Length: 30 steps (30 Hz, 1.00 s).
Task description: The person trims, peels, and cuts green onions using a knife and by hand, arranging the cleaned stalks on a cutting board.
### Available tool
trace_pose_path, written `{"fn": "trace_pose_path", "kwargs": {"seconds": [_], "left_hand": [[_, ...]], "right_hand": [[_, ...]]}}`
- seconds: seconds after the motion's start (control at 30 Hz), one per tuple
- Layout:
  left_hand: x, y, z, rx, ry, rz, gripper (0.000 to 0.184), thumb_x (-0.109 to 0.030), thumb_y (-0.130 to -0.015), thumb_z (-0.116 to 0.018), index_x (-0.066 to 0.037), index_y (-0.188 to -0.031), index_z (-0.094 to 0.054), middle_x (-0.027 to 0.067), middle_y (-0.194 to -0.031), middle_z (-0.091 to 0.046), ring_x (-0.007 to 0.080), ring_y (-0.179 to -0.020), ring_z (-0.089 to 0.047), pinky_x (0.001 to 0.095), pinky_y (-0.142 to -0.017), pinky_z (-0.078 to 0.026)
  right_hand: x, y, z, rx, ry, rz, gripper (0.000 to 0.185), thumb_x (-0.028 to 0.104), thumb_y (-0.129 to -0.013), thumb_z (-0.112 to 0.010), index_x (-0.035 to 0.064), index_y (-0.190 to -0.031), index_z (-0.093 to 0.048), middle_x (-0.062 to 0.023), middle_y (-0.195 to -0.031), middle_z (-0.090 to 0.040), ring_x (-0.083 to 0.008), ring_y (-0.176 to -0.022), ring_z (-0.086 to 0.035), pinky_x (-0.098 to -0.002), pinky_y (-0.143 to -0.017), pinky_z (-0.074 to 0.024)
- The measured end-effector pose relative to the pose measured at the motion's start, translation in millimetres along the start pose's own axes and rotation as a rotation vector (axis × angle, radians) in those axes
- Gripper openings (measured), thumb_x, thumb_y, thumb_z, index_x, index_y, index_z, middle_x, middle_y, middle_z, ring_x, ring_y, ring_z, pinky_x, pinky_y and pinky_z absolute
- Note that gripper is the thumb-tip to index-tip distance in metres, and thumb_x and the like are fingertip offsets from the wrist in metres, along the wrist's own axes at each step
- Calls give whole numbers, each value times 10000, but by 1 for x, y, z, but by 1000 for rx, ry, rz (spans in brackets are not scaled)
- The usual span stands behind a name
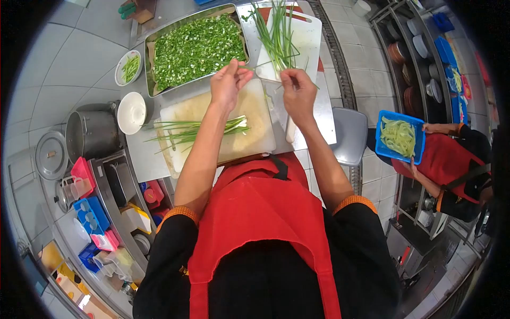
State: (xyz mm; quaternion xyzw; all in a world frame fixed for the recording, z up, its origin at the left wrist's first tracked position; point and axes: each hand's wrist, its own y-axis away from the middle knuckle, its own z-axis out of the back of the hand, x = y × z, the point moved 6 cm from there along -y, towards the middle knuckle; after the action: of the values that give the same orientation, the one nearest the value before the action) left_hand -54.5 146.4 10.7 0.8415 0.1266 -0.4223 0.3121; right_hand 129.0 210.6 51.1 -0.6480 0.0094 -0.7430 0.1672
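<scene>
My left hand (227, 85) is raised above the far edge of a yellowed cutting board (255, 125), thumb and fingers pinched on a thin green scallion strand. To its right, my right hand (299, 95) pinches a scallion by the near end of a scallion bunch (279, 40); its fingertips partly hide the grip. The bunch lies on a white cutting board (311, 45). More scallions (199, 130) with white ends lie across the yellowed board, partly behind my left forearm. A knife with a white handle (290, 130) rests right of that board.
A metal tray (149, 69) of chopped scallions stands at the back, beside a bowl of green pieces (128, 68) and a white bowl (133, 113). A large pot (93, 133) is at left. At right, a person holds a blue basket (379, 139) of pale green strips near a grey stool (350, 135).
</scene>
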Motion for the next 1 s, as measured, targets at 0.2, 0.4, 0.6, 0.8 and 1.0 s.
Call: {"fn": "trace_pose_path", "kwargs": {"seconds": [0.2,0.4,0.6,0.8,1.0], "left_hand": [[-21,36,12,40,-101,-24,298,-264,-935,-610,19,-1023,-633,65,-906,-621,152,-785,-613,271,-760,-537],[-13,77,62,-110,-213,8,199,-203,-909,-649,-32,-1011,-655,42,-959,-646,100,-756,-598,234,-632,-478],[-2,105,84,-324,-143,-9,218,-172,-847,-718,0,-971,-664,54,-895,-678,86,-648,-595,213,-472,-432],[0,115,107,-466,-234,-52,236,-192,-822,-749,-26,-971,-671,31,-823,-675,58,-580,-555,186,-426,-334],[0,125,137,-492,-266,-9,274,-180,-789,-779,-27,-978,-652,15,-741,-652,41,-496,-480,193,-406,-281]], "right_hand": [[-19,10,6,286,729,242,145,29,-810,-586,24,-910,-690,-162,-935,-628,-361,-932,-557,-490,-829,-432],[14,6,-20,348,817,198,151,122,-825,-637,20,-923,-688,-149,-911,-640,-335,-898,-584,-450,-784,-463],[30,55,-87,846,26,-98,180,125,-844,-668,-17,-954,-677,-126,-837,-676,-179,-714,-625,-301,-620,-487],[6,67,-93,840,121,-23,150,94,-809,-670,-14,-911,-686,-162,-796,-661,-207,-686,-628,-323,-631,-485],[-24,58,-80,766,306,132,172,49,-760,-643,-13,-915,-683,-175,-778,-633,-309,-701,-623,-378,-659,-490]]}}
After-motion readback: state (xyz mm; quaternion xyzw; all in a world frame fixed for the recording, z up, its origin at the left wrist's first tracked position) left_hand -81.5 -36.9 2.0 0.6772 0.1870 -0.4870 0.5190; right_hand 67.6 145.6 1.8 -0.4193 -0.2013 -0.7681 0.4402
